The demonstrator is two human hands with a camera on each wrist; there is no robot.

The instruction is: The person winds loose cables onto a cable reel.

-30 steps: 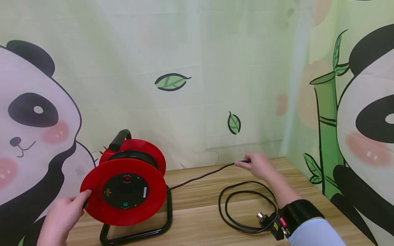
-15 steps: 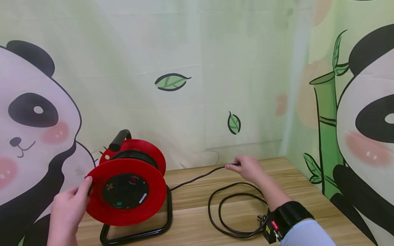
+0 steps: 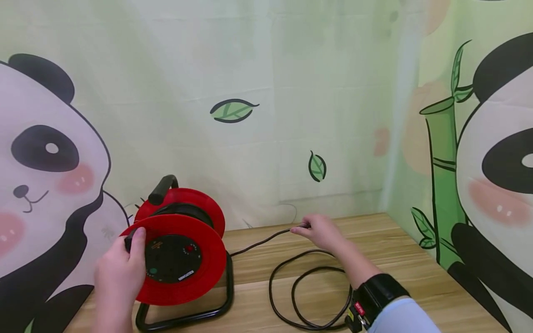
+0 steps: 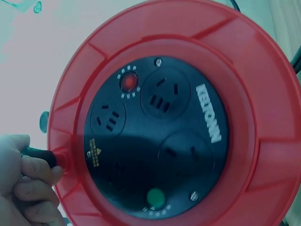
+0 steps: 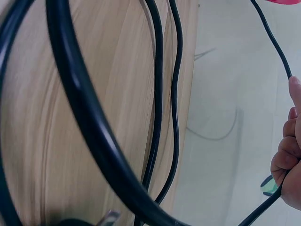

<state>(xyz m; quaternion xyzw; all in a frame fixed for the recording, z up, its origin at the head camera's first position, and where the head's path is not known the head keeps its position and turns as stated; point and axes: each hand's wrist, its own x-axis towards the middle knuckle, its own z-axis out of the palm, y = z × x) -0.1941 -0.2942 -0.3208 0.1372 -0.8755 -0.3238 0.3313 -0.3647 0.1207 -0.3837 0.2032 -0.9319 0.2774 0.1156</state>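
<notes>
Got the left hand (image 3: 120,273) curled round the knob (image 4: 42,156) on the red reel (image 3: 176,259), parked toward the left edge of the worktop (image 3: 250,296). Then the cable (image 3: 260,243), gripped in the right hand's (image 3: 322,231) curled fingers, up near the back edge. Loose loops (image 3: 270,286) below.

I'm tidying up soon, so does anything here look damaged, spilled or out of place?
Nothing stands out. The red reel stands upright on its black frame, and part of the black cable lies in loose loops on the wooden table, with no cuts or spills visible. Some cable is hidden.
</notes>
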